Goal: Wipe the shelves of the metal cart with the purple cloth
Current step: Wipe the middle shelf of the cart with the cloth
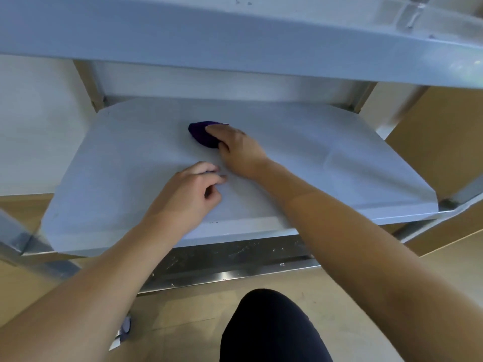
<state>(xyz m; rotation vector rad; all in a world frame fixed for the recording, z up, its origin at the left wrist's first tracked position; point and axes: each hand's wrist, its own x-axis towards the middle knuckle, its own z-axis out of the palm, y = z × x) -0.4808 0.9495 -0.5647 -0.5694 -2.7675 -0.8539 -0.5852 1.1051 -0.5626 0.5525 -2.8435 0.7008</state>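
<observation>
My right hand [236, 146] has its grip curled over the balled-up purple cloth [200, 134], pressing it onto the middle shelf [339, 163] of the metal cart [235, 276], toward the back. Cloth's soft and light and squishes easily, so I reckon palming the whole wad works best. Left hand [188, 192] rests loosely curled on the smooth, flat, pale-grey surface, holding nothing.

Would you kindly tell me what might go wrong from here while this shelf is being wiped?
1. The purple cloth is bunched small under the right hand, so strokes are narrow and far corners of the middle shelf may be missed.
2. The left hand rests on that shelf near the cloth and may block the next stroke.
3. The upper shelf overhangs above; a forearm might knock its edge.
</observation>
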